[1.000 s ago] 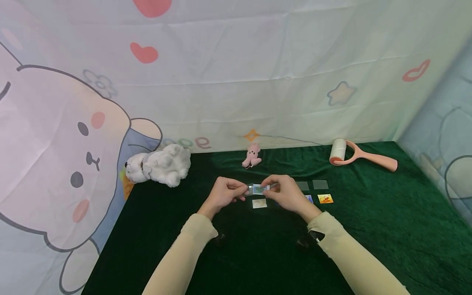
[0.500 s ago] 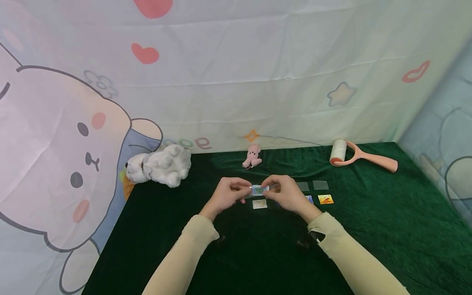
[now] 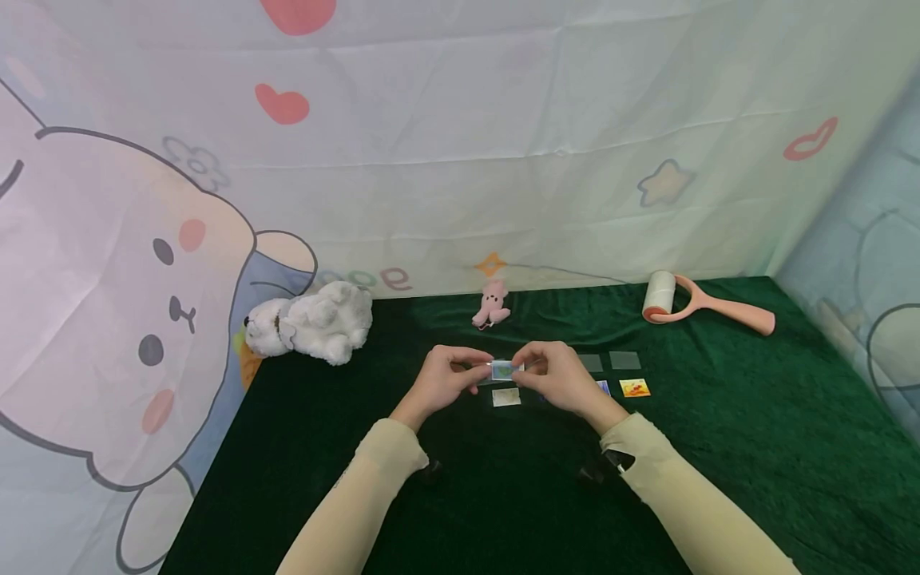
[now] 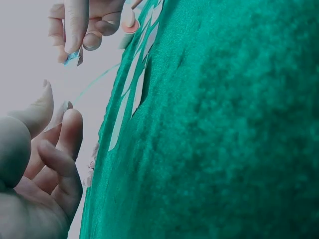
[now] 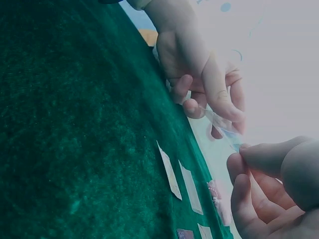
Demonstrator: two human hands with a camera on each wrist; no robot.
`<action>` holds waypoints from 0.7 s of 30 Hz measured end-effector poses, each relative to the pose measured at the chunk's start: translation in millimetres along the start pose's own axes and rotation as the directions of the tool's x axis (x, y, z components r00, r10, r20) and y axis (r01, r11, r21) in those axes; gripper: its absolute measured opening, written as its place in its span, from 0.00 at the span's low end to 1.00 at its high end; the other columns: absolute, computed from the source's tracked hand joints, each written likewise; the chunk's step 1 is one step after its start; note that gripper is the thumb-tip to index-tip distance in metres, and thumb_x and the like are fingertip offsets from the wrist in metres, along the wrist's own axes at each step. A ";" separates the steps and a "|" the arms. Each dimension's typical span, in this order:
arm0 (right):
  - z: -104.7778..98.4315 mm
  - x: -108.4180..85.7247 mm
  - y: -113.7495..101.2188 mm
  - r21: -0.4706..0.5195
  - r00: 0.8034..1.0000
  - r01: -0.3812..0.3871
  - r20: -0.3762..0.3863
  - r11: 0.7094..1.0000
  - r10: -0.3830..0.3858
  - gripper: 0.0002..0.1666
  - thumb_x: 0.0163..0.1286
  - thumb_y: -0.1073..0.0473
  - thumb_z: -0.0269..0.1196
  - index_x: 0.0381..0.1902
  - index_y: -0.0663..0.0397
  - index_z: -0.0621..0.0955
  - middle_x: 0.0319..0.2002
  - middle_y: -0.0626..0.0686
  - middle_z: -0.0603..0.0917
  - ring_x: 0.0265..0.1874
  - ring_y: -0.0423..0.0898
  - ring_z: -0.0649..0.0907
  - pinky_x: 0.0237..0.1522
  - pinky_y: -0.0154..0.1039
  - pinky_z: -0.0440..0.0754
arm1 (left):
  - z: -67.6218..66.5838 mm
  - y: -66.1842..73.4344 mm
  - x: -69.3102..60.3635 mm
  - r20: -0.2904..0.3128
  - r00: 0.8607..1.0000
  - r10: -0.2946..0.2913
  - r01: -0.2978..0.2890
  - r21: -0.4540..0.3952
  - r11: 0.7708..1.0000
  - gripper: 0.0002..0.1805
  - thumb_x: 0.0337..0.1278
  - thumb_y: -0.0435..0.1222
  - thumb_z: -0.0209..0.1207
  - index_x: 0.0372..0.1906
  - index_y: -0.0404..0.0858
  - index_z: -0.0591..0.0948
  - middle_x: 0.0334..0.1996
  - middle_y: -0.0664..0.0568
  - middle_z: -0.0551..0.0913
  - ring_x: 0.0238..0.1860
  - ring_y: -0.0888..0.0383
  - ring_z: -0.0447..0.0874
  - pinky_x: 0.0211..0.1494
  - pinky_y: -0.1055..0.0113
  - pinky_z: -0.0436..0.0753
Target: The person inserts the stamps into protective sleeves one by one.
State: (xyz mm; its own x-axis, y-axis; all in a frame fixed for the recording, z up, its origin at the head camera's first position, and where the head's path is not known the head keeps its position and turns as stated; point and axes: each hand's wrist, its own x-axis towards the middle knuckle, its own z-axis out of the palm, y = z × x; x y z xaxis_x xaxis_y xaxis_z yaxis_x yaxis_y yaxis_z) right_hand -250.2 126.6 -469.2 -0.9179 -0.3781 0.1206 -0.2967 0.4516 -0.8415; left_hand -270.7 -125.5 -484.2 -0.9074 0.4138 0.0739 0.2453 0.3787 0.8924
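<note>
My left hand [image 3: 447,382] pinches a small clear plastic sleeve [image 5: 215,119] between thumb and fingers. Facing it, my right hand [image 3: 555,375] pinches a stamp-sized picture card [image 3: 502,370], blue and green with a white border. The card meets the sleeve between the two hands, above the table; how far it lies inside I cannot tell. Just below on the cloth is a pale card [image 3: 506,397]. Right of my right hand lie a purple-blue card [image 3: 604,388], partly hidden by the wrist, and an orange-yellow card [image 3: 635,388].
Two clear sleeves [image 3: 590,363] lie behind those cards on the green cloth [image 3: 719,447]. At the back are a pink plush toy [image 3: 492,303] and, to the right, a lint roller [image 3: 704,303]. A white plush animal [image 3: 309,323] lies at the left edge.
My left hand has shifted slightly right, closer to my right hand, so less of the sleeve shows between them. The right hand stays almost in place. The things on the table have not moved.
</note>
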 end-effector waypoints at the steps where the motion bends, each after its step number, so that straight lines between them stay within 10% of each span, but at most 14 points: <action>1: -0.2 -0.1 -0.1 -0.001 1.000 -0.002 0.002 1.000 0.002 0.07 0.72 0.61 0.70 0.47 0.52 0.87 0.46 0.54 0.87 0.37 0.46 0.84 0.39 0.42 0.82 | -0.3 0.3 -0.5 0.007 1.000 -0.003 0.003 0.017 1.000 0.13 0.69 0.41 0.69 0.54 0.47 0.90 0.46 0.54 0.90 0.29 0.52 0.87 0.35 0.63 0.84; 14: -3.1 -0.1 -0.7 0.068 0.998 -0.018 0.061 0.998 0.013 0.10 0.79 0.62 0.62 0.53 0.56 0.86 0.47 0.56 0.88 0.40 0.50 0.89 0.42 0.44 0.85 | 0.5 11.2 -3.3 0.089 0.994 0.058 -0.084 0.317 0.945 0.24 0.63 0.37 0.73 0.63 0.42 0.85 0.53 0.53 0.86 0.36 0.59 0.84 0.38 0.67 0.86; 21: -7.7 -1.0 1.6 0.056 0.997 -0.012 0.079 0.998 0.007 0.12 0.79 0.63 0.62 0.56 0.54 0.86 0.51 0.55 0.88 0.41 0.48 0.87 0.46 0.45 0.86 | 0.2 12.5 -6.2 0.097 0.995 0.038 -0.068 0.334 0.940 0.25 0.64 0.39 0.73 0.66 0.45 0.83 0.57 0.51 0.85 0.39 0.58 0.84 0.39 0.65 0.85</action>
State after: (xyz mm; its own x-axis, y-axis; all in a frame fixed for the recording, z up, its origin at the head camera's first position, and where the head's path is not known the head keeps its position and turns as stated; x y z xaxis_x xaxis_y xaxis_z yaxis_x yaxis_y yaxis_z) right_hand -251.7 133.9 -466.6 -0.8963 -0.4376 0.0722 -0.2704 0.4101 -0.8710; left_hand -261.9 -123.2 -473.7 -0.8600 0.5063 0.0639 0.4067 0.6043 0.6851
